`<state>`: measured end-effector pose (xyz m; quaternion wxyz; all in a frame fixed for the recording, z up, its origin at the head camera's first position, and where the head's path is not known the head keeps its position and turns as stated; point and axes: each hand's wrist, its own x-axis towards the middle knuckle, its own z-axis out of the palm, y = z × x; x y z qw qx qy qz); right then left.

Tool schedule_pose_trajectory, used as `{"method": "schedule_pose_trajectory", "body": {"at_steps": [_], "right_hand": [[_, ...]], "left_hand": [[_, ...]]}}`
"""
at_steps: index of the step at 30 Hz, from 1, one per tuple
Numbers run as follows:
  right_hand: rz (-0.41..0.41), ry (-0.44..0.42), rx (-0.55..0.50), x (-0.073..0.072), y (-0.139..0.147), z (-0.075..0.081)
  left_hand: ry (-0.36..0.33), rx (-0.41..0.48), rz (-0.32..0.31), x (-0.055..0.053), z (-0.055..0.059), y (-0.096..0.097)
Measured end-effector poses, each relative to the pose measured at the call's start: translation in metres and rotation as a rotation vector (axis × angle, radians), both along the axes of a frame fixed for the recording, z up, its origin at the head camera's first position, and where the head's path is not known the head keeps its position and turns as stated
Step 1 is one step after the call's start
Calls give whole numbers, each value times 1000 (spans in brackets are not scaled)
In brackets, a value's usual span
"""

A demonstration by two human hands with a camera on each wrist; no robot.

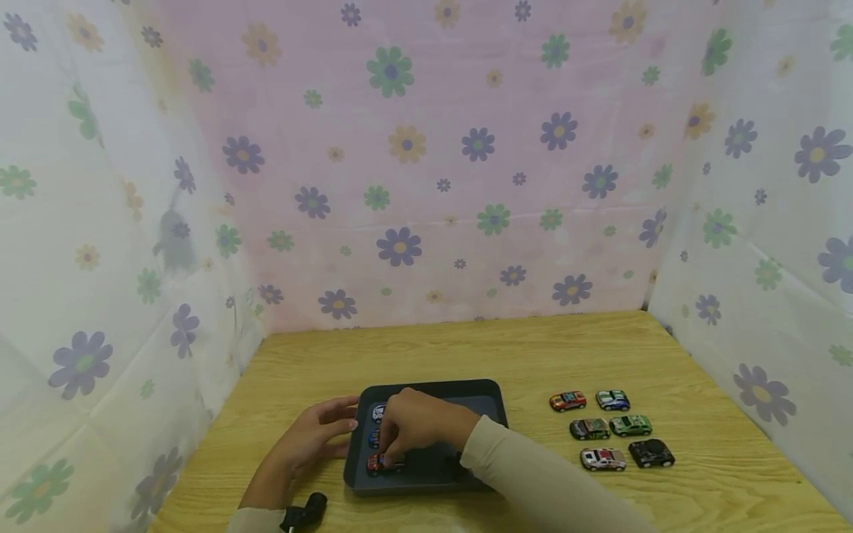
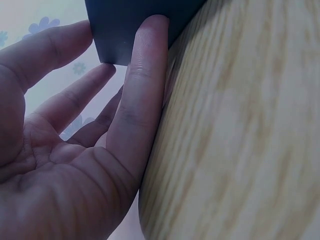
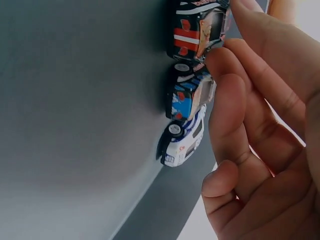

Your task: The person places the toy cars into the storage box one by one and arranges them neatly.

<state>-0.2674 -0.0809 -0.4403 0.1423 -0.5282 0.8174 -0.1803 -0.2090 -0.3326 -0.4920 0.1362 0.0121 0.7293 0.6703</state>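
A dark rectangular tray (image 1: 480, 386) lies on the table with three toy cars along its left side. My right hand (image 1: 426, 420) reaches into it and pinches the red-and-black toy car (image 3: 187, 37), nearest me in the row. Beside that car stand a blue toy car (image 3: 182, 102) and, farthest away, a white toy car (image 3: 184, 145). My left hand (image 1: 308, 438) is at the tray's left edge, fingers spread and fairly straight. In the left wrist view its fingertips touch the tray's outer wall (image 2: 112, 35).
Right of the tray, several toy cars stand in pairs on the wooden table (image 1: 533, 474), among them a red-orange car (image 1: 568, 401), a green car (image 1: 630, 425) and a black car (image 1: 651, 453). Flower-patterned cloth (image 1: 433, 170) encloses the table's back and sides.
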Motion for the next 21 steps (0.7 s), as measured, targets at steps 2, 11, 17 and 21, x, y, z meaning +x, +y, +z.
{"method": "schedule_pose_trajectory", "body": {"at_steps": [2,11,17,21], "right_hand": [[-8,0,-6,-1,3,1],[-17,-28,-71,-6,31,15],[-23,-11,-125,-9,62,27],[-53,11,-182,-12,89,32]], "left_hand": [[-1,1,-1,0,0,0],[-5,-10,27,0,2,3],[-9,-25,59,-1,-2,3],[-10,-17,59,-2,-1,4]]}}
